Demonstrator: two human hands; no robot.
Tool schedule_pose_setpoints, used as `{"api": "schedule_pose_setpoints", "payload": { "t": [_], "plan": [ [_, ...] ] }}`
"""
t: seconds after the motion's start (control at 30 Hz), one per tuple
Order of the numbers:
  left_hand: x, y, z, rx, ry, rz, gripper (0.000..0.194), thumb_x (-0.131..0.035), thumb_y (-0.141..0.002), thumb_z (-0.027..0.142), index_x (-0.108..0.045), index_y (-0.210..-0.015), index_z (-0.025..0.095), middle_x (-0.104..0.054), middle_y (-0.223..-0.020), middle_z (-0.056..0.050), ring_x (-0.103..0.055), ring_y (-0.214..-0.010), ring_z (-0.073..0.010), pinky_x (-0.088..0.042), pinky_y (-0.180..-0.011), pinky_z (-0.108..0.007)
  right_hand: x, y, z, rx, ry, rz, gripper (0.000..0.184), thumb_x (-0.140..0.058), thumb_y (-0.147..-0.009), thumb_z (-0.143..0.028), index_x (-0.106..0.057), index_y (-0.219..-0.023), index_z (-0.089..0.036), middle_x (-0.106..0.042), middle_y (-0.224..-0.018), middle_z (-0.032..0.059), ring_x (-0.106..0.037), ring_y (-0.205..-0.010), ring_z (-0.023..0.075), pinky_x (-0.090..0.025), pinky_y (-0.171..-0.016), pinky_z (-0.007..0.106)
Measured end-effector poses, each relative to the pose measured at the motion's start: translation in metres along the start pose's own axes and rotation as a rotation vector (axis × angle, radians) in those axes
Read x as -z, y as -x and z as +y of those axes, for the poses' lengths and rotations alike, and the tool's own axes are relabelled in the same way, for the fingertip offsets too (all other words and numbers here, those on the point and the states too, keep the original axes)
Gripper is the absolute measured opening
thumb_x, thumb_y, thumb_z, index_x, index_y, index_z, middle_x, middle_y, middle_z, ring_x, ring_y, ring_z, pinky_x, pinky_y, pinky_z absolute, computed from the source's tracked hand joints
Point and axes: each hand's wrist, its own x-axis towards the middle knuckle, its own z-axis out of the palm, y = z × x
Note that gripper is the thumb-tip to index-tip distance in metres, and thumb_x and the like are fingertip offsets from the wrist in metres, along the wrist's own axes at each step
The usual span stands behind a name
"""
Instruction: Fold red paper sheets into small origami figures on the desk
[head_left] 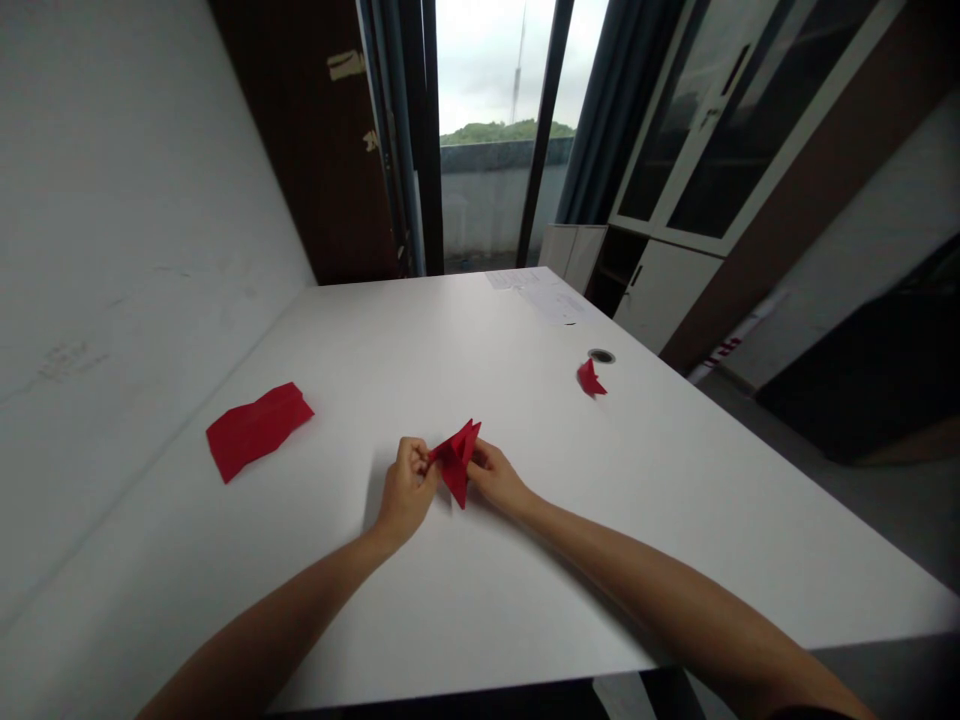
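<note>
Red folded-paper piece w/ pointed flaps (454, 462): btwn 2 hands, over white tabletop (450, 620), long axis approx. near–far. L hand (405, 487): fingers pinched on narrow left tip. R hand (496, 478): fingers bent at right flap, tips hidden, can't tell grip.

The folded red piece (454, 463) mid-table looks to me like matt paper, as do the red sheet (259, 428) at left and the small red fold (589, 379) farther right. The white tabletop (450, 610) is smooth with a faint sheen; the left wall (127, 200), matt and scuffed.
</note>
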Motion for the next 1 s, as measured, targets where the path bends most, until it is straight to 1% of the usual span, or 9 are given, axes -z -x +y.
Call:
{"api": "schedule_pose_setpoints", "payload": {
  "t": [0.1, 0.2, 0.23, 0.33, 0.47, 0.6, 0.73, 0.8, 1.0],
  "plan": [
    [0.002, 0.0, 0.0, -0.041, -0.04, -0.005, 0.023, -0.061, -0.085, 0.024, -0.05, -0.105, 0.024, -0.059, -0.08, 0.001, -0.054, -0.069, -0.0148, -0.038, -0.066, -0.025, -0.001, -0.002, 0.001, -0.094, -0.121, -0.043, 0.031, -0.069, -0.081, -0.043, -0.062, -0.094, -0.015, -0.065, -0.083, 0.0047, -0.056, -0.07, 0.0157, -0.046, -0.066, 0.028],
    [0.004, -0.003, 0.0, -0.091, -0.076, -0.087, 0.009, -0.053, -0.087, 0.02, -0.058, -0.093, 0.022, -0.059, -0.083, -0.002, -0.053, -0.072, -0.0165, -0.039, -0.069, -0.027, -0.001, -0.002, 0.001, -0.171, -0.211, -0.04, 0.034, -0.072, -0.08, -0.045, -0.062, -0.092, -0.015, -0.063, -0.079, 0.0037, -0.055, -0.067, 0.0144, -0.045, -0.064, 0.026],
    [0.004, -0.004, 0.001, -0.104, -0.077, -0.114, 0.01, -0.05, -0.088, 0.019, -0.06, -0.087, 0.021, -0.058, -0.083, -0.003, -0.053, -0.074, -0.017, -0.039, -0.07, -0.027, 0.0, -0.001, 0.001, -0.181, -0.233, -0.038, 0.033, -0.071, -0.081, -0.045, -0.062, -0.093, -0.016, -0.062, -0.08, 0.0033, -0.054, -0.067, 0.0139, -0.044, -0.064, 0.026],
    [0.006, -0.008, 0.004, -0.117, -0.075, -0.134, 0.017, -0.047, -0.087, 0.016, -0.062, -0.08, 0.02, -0.057, -0.084, -0.005, -0.052, -0.077, -0.0181, -0.04, -0.071, -0.027, 0.001, -0.001, 0.001, -0.152, -0.241, -0.041, 0.031, -0.066, -0.086, -0.044, -0.063, -0.101, -0.016, -0.06, -0.08, 0.0021, -0.053, -0.066, 0.0127, -0.043, -0.063, 0.024],
    [0.005, -0.008, 0.009, -0.121, -0.046, -0.124, 0.011, -0.059, -0.084, 0.021, -0.067, -0.091, 0.019, -0.06, -0.092, -0.006, -0.055, -0.085, -0.0195, -0.043, -0.077, -0.028, 0.002, -0.002, 0.008, -0.077, -0.135, -0.066, 0.037, -0.063, -0.088, -0.047, -0.063, -0.106, -0.014, -0.063, -0.084, 0.0045, -0.057, -0.071, 0.015, -0.047, -0.066, 0.027],
    [0.005, -0.007, 0.011, -0.135, 0.013, -0.153, 0.022, -0.066, -0.082, 0.033, -0.069, -0.099, 0.019, -0.061, -0.101, -0.008, -0.057, -0.095, -0.022, -0.044, -0.085, -0.029, 0.002, -0.001, 0.014, -0.009, -0.018, -0.067, 0.033, -0.062, -0.088, -0.043, -0.061, -0.105, -0.014, -0.066, -0.092, 0.0064, -0.06, -0.077, 0.0169, -0.049, -0.072, 0.03],
    [0.004, -0.012, 0.002, -0.044, 0.068, -0.074, 0.028, -0.053, -0.092, 0.043, -0.064, -0.085, 0.018, -0.06, -0.088, -0.005, -0.055, -0.084, -0.0186, -0.043, -0.078, -0.027, 0.003, 0.001, 0.013, 0.0, 0.075, -0.076, 0.024, -0.057, -0.089, -0.033, -0.062, -0.103, -0.014, -0.066, -0.09, 0.0052, -0.059, -0.077, 0.0161, -0.048, -0.071, 0.028],
    [0.004, -0.015, -0.005, 0.024, 0.12, -0.046, 0.03, -0.052, -0.093, 0.043, -0.061, -0.08, 0.018, -0.058, -0.082, -0.003, -0.052, -0.079, -0.017, -0.042, -0.075, -0.026, 0.003, 0.001, 0.013, -0.007, 0.095, -0.088, 0.021, -0.055, -0.089, -0.03, -0.062, -0.101, -0.014, -0.065, -0.087, 0.0039, -0.058, -0.074, 0.015, -0.048, -0.069, 0.027],
    [0.002, -0.016, -0.015, 0.178, 0.312, -0.128, 0.024, -0.062, -0.086, 0.04, -0.061, -0.081, 0.017, -0.059, -0.078, -0.001, -0.05, -0.073, -0.0148, -0.041, -0.07, -0.025, 0.001, 0.005, 0.006, 0.015, 0.098, -0.097, 0.013, -0.053, -0.088, -0.024, -0.06, -0.093, -0.015, -0.062, -0.081, 0.0016, -0.056, -0.072, 0.0138, -0.045, -0.067, 0.025]
  ]
}}
